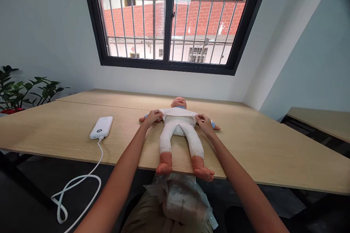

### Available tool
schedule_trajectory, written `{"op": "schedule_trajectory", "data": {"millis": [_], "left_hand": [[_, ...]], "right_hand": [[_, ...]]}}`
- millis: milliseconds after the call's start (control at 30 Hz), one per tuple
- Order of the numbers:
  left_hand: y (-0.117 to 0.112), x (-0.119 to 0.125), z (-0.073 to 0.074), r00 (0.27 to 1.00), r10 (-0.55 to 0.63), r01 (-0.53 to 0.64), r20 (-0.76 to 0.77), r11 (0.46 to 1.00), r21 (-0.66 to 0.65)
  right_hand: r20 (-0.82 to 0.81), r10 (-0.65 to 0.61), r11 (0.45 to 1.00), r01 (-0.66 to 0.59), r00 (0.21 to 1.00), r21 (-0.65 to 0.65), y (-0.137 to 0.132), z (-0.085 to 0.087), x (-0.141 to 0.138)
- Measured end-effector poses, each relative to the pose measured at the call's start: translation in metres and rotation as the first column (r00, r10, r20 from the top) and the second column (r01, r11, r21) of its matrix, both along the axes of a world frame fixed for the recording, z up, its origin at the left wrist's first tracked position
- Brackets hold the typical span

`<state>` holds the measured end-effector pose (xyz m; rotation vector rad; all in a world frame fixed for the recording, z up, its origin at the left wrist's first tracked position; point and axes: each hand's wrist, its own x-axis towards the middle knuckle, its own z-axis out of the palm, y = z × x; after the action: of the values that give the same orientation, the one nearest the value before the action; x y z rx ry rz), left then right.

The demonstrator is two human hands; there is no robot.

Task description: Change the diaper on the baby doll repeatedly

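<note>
A baby doll lies on its back on the wooden table, its head toward the window and its bare feet at the front edge. White cloth covers its legs, and a white top with blue at the neck and cuffs is on its upper body. My left hand pinches the top's lower edge on the left side. On the right side, my right hand pinches the same edge. The hem is stretched between both hands above the doll's waist. Part of the doll's arms is hidden behind my hands.
A white power bank lies on the table at left, its white cable hanging over the front edge. Crumpled clear plastic rests on my lap. A potted plant stands at far left, a barred window ahead.
</note>
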<state>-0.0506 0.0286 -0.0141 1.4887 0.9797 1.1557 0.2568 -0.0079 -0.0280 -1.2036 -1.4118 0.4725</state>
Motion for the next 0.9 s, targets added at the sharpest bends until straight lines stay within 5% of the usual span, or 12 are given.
{"op": "schedule_trajectory", "data": {"millis": [267,467,700,900], "left_hand": [[0.0,-0.002,0.0,1.0,0.001,-0.002,0.028,1.0,0.012],[-0.004,0.003,0.0,0.983,-0.103,0.118,-0.15,0.988,0.094],[-0.006,0.026,-0.003,0.977,-0.009,0.084,-0.213,0.935,0.343],[-0.008,0.033,-0.003,0.979,0.032,0.047,-0.202,0.927,0.373]], "right_hand": [[-0.005,0.017,1.0,-0.017,1.0,-0.008,-0.003,0.003,0.001],[0.165,0.198,0.97,-0.169,0.966,-0.177,-0.014,0.007,-0.001],[0.265,0.156,0.987,-0.159,0.952,-0.007,-0.014,0.006,-0.009],[0.324,0.058,0.995,-0.082,0.944,0.063,-0.011,0.004,-0.013]]}}
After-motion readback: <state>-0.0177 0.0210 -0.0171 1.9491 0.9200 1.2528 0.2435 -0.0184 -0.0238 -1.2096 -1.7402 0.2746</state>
